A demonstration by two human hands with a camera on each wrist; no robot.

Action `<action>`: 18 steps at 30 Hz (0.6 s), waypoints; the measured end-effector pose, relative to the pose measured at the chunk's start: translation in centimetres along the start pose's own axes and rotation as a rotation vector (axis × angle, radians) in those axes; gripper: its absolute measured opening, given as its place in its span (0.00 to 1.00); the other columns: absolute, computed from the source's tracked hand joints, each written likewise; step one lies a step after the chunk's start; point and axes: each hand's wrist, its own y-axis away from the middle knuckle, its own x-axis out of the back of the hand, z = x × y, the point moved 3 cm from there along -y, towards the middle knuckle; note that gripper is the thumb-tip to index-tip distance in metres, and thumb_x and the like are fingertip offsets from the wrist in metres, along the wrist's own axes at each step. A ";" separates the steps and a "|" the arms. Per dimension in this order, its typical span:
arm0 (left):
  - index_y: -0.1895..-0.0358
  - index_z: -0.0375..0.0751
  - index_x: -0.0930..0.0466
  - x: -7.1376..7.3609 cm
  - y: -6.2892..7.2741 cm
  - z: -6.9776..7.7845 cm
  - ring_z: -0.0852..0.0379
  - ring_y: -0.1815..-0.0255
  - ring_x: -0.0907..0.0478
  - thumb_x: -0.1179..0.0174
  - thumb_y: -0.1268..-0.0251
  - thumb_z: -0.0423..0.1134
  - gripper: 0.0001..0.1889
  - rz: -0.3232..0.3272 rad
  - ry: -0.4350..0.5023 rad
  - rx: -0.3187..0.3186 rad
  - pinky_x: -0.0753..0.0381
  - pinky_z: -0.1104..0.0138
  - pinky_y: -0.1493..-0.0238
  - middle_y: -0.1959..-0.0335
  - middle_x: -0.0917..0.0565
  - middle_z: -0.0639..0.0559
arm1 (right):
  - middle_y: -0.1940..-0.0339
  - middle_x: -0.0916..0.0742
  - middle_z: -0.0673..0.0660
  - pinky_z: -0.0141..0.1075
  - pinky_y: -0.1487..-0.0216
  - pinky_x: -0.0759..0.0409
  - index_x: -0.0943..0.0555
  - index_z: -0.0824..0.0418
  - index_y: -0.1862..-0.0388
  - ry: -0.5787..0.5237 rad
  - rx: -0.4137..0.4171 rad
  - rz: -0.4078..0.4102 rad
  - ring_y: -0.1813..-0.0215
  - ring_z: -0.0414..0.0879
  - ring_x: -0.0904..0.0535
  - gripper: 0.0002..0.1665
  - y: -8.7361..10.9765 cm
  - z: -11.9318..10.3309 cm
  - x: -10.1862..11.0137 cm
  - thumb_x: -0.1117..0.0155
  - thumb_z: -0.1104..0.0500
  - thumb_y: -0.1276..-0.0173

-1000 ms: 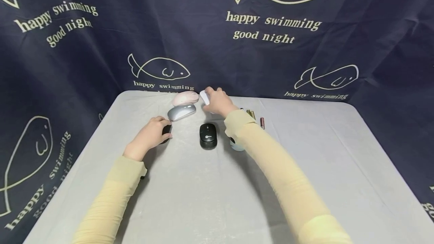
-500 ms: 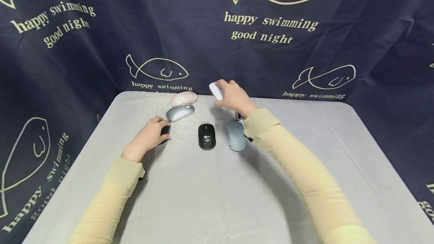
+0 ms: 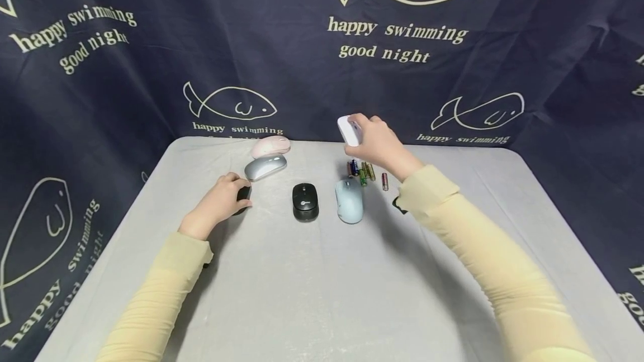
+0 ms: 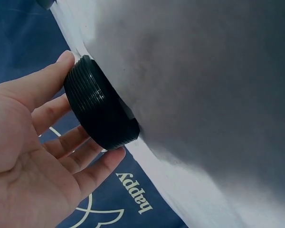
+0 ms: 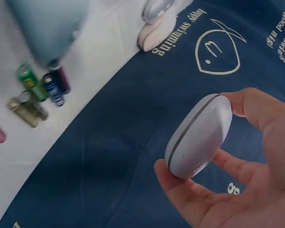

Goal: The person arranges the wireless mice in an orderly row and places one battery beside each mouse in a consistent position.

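My left hand [image 3: 219,200] grips a black mouse [image 4: 96,107] with ribbed sides at the left of the table. In the left wrist view the thumb presses one end and the fingers curl under the far side. A white mouse [image 5: 199,137] with a grey band is pinched between the thumb and fingers of my right hand [image 3: 379,141]. That hand is raised near the table's back edge, over several batteries [image 3: 363,172] in mixed colours. A light blue mouse [image 3: 349,201] lies in front of the batteries, and another black mouse [image 3: 305,201] stands left of it.
A pink mouse [image 3: 271,146] and a silver-grey mouse [image 3: 265,167] lie side by side at the back left. One red battery [image 3: 384,181] lies apart from the others. Dark blue curtain [image 3: 312,82] with fish prints hangs right behind the table [image 3: 302,289].
My right hand has lifted the white mouse from beside the pink one and carried it rightward. The batteries and the light blue mouse have come into full view. My left hand stays in place.
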 end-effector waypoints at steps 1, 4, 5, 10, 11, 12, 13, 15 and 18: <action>0.47 0.28 0.24 0.0 0.0 0.0 0.34 0.49 0.30 0.32 0.45 0.38 0.23 0.002 0.005 0.002 0.29 0.47 0.45 0.51 0.27 0.31 | 0.50 0.24 0.66 0.48 0.58 0.24 0.36 0.55 0.31 0.004 -0.005 0.003 0.55 0.57 0.27 0.42 0.3 0.3 0.1 0.35 0.50 0.45; 0.47 0.29 0.24 0.0 0.0 0.0 0.34 0.49 0.30 0.33 0.44 0.38 0.23 0.001 0.009 0.006 0.30 0.47 0.45 0.51 0.27 0.31 | 0.51 0.24 0.67 0.48 0.59 0.24 0.36 0.56 0.31 0.011 -0.019 0.018 0.55 0.58 0.26 0.42 1.2 1.2 0.2 0.35 0.49 0.45; 0.47 0.29 0.24 0.0 0.0 0.0 0.34 0.48 0.30 0.33 0.44 0.38 0.23 0.000 0.009 0.007 0.30 0.47 0.44 0.51 0.27 0.31 | 0.52 0.24 0.67 0.49 0.59 0.24 0.35 0.57 0.32 0.010 -0.022 0.027 0.55 0.58 0.26 0.42 1.5 1.5 0.2 0.35 0.49 0.45; 0.47 0.29 0.24 0.0 0.0 0.1 0.33 0.48 0.30 0.33 0.44 0.39 0.23 -0.006 0.010 0.015 0.30 0.47 0.44 0.50 0.27 0.31 | 0.53 0.23 0.68 0.49 0.60 0.24 0.35 0.59 0.33 -0.019 -0.038 0.057 0.56 0.59 0.27 0.42 3.3 3.2 0.4 0.34 0.49 0.47; 0.47 0.29 0.24 0.0 0.0 0.1 0.33 0.48 0.30 0.33 0.44 0.39 0.23 -0.007 0.011 0.016 0.30 0.47 0.44 0.50 0.27 0.31 | 0.53 0.23 0.69 0.49 0.60 0.24 0.35 0.59 0.33 -0.026 -0.042 0.060 0.56 0.59 0.27 0.42 3.7 3.6 0.4 0.33 0.49 0.47; 0.47 0.29 0.24 -0.1 0.0 0.1 0.33 0.48 0.30 0.33 0.44 0.39 0.23 -0.010 0.013 0.018 0.30 0.47 0.44 0.50 0.27 0.31 | 0.53 0.23 0.69 0.49 0.60 0.24 0.35 0.60 0.33 -0.030 -0.044 0.060 0.55 0.59 0.27 0.42 4.1 3.9 0.4 0.34 0.50 0.46; 0.47 0.29 0.24 -0.1 0.0 0.1 0.33 0.48 0.30 0.33 0.44 0.39 0.24 -0.013 0.016 0.019 0.30 0.47 0.44 0.50 0.27 0.31 | 0.52 0.23 0.70 0.49 0.60 0.24 0.35 0.60 0.33 -0.030 -0.044 0.063 0.55 0.60 0.27 0.42 4.5 4.2 0.5 0.34 0.49 0.46; 0.46 0.29 0.24 -0.1 -0.1 0.0 0.33 0.48 0.30 0.33 0.44 0.39 0.24 -0.019 0.019 0.021 0.30 0.47 0.44 0.50 0.27 0.31 | 0.52 0.23 0.71 0.50 0.60 0.24 0.35 0.62 0.33 -0.032 -0.041 0.068 0.55 0.60 0.27 0.42 5.3 4.8 0.5 0.34 0.50 0.45; 0.46 0.29 0.25 -0.1 -0.2 -0.1 0.33 0.48 0.31 0.33 0.44 0.39 0.25 -0.030 0.019 0.028 0.31 0.47 0.43 0.50 0.27 0.31 | 0.51 0.23 0.73 0.52 0.59 0.24 0.35 0.63 0.34 -0.034 -0.043 0.066 0.54 0.62 0.27 0.41 6.4 5.5 0.4 0.34 0.49 0.44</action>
